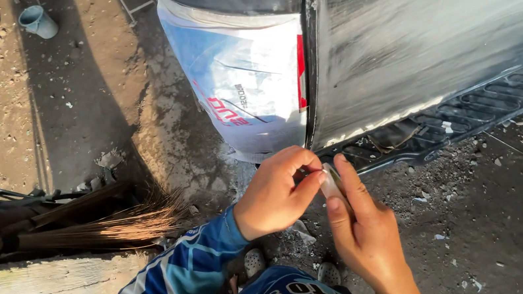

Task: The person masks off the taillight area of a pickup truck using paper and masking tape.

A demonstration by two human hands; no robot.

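Both hands, left (276, 192) and right (364, 229), pinched 1 small, pale, folded piece of sandpaper (330, 183) between their fingertips, just below the sanded grey car panel (412, 59).

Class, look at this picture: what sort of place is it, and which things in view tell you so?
Probably an outdoor vehicle body-repair yard: a sanded grey car panel, masking sheet taped beside it, bare dirt ground with a broom. Both hands hold a small pale piece.

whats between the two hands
A small grey strip, pinched by the left hand and right hand, in the head view.
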